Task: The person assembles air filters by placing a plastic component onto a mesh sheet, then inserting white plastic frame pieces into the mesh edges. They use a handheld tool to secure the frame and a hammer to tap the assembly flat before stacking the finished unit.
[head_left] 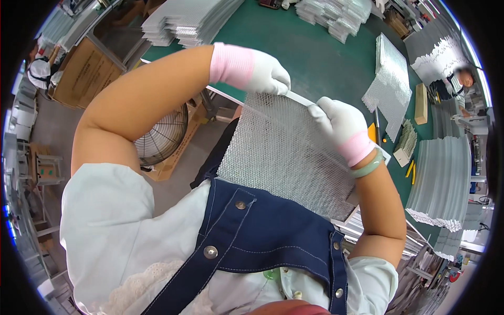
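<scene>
From where I stand, the only writing I notice is dark print on a cardboard box point(86, 73) at 10 o'clock from the worker, and it is too small to make out. The silver mesh sheet point(289, 152) lies tilted in front of the worker's navy apron point(273, 223), its far edge lined by a narrow white strip point(300, 98). The left hand point(269, 73), gloved in white with a pink cuff, is at the sheet's 12 o'clock, its grip closed on the strip's end. The right hand point(338, 119), gloved alike, is at 2 o'clock, its grip pinched on the other end, thumb along the strip.

Beyond is a green table point(294, 52). Stacked mesh sheets point(194, 21) sit at 11 o'clock, with another pile point(338, 14) at 1 o'clock and a smaller one point(392, 73) at 2. Further out at 2 o'clock stand a wooden block point(421, 104) and, beyond it, a co-worker point(452, 86). Yellow-handled pliers point(411, 170) lie at 3 o'clock, beside a tall sheet stack point(441, 176). At 9 o'clock, the left arm partly blocks a round fan point(164, 135).
</scene>
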The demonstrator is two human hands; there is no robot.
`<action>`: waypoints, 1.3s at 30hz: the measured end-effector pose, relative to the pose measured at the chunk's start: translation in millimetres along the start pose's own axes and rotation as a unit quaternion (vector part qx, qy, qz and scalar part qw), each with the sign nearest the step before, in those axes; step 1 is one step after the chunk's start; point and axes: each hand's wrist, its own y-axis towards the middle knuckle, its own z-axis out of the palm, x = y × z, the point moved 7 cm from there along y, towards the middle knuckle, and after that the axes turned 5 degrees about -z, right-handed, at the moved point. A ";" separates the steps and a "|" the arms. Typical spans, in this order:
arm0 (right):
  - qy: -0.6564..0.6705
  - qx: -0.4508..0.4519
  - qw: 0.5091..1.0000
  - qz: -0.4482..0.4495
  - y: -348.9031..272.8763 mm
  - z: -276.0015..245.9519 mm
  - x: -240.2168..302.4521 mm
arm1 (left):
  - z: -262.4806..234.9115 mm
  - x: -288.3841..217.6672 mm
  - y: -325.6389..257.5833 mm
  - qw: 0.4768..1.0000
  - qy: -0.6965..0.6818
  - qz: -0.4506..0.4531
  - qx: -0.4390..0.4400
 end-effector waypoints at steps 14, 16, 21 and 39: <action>0.138 -0.065 0.964 0.216 -57.5 -19.7 -81.4 | 95.9 12.9 -105.1 0.979 -0.130 -0.147 0.062; 0.139 -0.118 0.953 0.240 -63.8 -35.0 -90.1 | 143.1 -9.2 -85.1 0.969 -0.241 -0.034 0.037; 0.185 -0.376 0.873 0.249 -62.4 -95.8 -57.3 | 55.7 -31.5 -34.1 0.823 -0.298 -0.012 -0.484; -0.166 -0.067 0.982 -0.064 -16.9 -73.0 19.1 | -3.3 -72.4 32.3 0.981 0.140 0.038 -0.132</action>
